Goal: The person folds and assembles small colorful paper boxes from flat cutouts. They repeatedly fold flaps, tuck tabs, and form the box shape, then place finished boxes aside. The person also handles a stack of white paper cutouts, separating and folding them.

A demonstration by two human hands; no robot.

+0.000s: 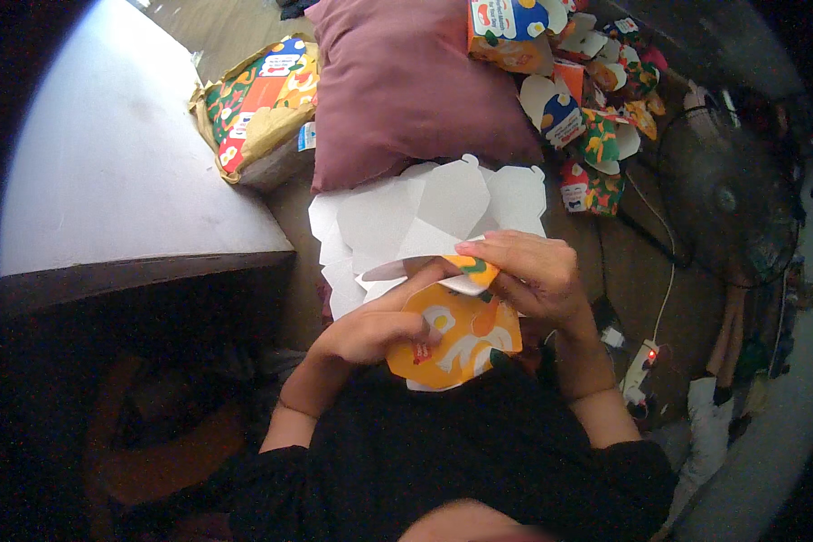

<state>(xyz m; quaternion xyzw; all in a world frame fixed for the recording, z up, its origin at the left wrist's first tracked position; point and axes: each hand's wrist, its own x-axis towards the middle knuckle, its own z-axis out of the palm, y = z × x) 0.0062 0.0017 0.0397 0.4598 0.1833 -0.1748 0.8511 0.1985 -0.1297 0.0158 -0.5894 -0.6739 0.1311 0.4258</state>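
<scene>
Broad white bench (pixel 126 154) at left, bag of printed flat cartons (pixel 260 108) at its far corner; mauve pillow (pixel 406 81) beyond; heap of folded colourful paper boxes (pixel 596 99) at right, dark round fan (pixel 723 199) beside it

Stack of white die-cut carton blanks (pixel 425 217) on the floor just ahead

Orange printed carton blank (pixel 456 334) held at chest, mid-fold: left hand (pixel 370 330) fingers clasp its left panel, right hand (pixel 533 275) fingers pinch the top flap (pixel 470 271)

Judgement: folding stage; next calls for creasing the flap down and tucking it squarely

Head-worn fisheye, steeply downward, close
</scene>
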